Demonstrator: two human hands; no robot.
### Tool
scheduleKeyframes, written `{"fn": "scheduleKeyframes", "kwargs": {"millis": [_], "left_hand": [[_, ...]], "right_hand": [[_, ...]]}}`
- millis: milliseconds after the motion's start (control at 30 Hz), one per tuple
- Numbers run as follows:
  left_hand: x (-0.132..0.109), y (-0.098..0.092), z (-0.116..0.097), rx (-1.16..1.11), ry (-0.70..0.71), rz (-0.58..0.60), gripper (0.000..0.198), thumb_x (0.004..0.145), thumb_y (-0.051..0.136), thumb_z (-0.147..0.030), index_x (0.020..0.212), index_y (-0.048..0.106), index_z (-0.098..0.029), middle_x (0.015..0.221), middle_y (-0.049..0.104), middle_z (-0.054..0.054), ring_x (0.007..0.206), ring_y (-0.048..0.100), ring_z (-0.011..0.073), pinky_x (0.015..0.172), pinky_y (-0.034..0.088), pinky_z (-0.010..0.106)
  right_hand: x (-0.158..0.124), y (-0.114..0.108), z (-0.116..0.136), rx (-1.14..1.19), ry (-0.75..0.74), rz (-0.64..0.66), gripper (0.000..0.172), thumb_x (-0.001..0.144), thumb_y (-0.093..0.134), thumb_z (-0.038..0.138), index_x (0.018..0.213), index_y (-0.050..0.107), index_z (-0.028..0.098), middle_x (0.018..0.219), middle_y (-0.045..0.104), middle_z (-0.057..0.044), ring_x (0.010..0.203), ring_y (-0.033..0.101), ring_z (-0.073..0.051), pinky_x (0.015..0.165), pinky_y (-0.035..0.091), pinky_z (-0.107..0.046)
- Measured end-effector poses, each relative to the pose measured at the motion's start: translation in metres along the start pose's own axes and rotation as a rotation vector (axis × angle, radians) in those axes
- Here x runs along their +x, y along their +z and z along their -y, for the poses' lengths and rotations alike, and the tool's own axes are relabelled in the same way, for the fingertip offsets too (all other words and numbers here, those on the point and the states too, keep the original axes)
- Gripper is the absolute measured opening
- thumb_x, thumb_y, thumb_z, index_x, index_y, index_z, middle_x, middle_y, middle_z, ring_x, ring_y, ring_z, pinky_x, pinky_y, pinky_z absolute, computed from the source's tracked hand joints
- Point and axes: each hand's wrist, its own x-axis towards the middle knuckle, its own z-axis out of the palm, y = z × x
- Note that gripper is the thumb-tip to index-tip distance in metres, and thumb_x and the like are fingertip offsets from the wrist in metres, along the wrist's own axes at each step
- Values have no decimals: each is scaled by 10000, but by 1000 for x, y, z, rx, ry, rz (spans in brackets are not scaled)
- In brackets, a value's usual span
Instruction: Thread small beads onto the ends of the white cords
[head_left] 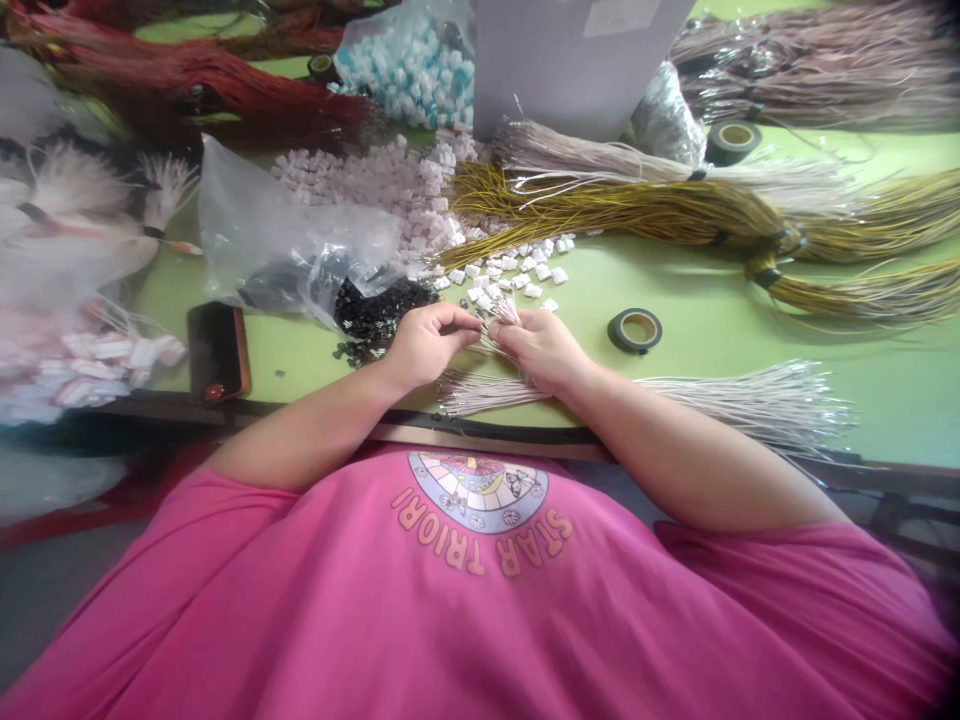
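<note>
My right hand (pixel 544 350) is closed around a small bunch of thin white wires (pixel 507 312), whose ends stick out past the fingers. Thumb and forefinger of my left hand (pixel 426 346) pinch together right beside those wire ends; what sits between them is too small to make out. Below my hands, along the table's front edge, lies a larger bundle of white wires (pixel 735 405). A heap of small black parts (pixel 375 312) lies by my left hand, partly inside a clear plastic bag (pixel 262 235). Small white plastic connectors (pixel 517 265) are scattered just beyond my fingers.
A roll of black tape (pixel 634 330) lies right of my hands, another roll (pixel 733 142) farther back. Yellow-and-dark wire bundles (pixel 637 212) stretch across the right. At left is a phone (pixel 217 352). Behind stand a grey box (pixel 570 75) and a bag of blue-and-white parts (pixel 409 70).
</note>
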Motion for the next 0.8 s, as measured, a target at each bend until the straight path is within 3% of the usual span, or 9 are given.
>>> {"fn": "scheduleKeyframes", "kwargs": {"millis": [200,500,600,700,800], "left_hand": [[2,4,2,-25,36,37,115,669,712,-224,765,713,-160,790,689,41,745,617,139,749,476,263],[9,-14,2,25,-148,171,214,668,700,-220,864,685,-136,855,683,55,771,596,132,740,457,264],[9,-25,-3,-151,-234,196,218,687,662,-158,903,652,-134,851,661,44,648,553,77,601,427,206],[7,-30,-11,-449,-302,192,167,715,609,-113,881,605,-129,769,628,17,438,385,8,418,278,166],[5,-28,-17,-607,-352,239,163,766,613,-197,909,572,-132,705,625,15,371,304,-2,369,176,164]], "right_hand": [[2,0,-5,76,-17,33,217,747,566,318,630,483,155,510,364,61,478,294,-52,468,214,-236],[5,0,-9,341,21,-87,123,627,656,207,693,582,134,511,492,47,472,401,-63,484,285,-233],[6,-1,-10,421,54,-90,157,580,690,200,691,603,129,544,546,34,493,447,-69,510,335,-239],[7,0,-9,481,86,-91,221,540,707,176,741,624,135,589,589,26,545,511,-87,564,391,-253],[7,0,-9,483,96,-95,234,546,701,182,764,628,137,582,583,32,536,508,-89,548,381,-250]]}}
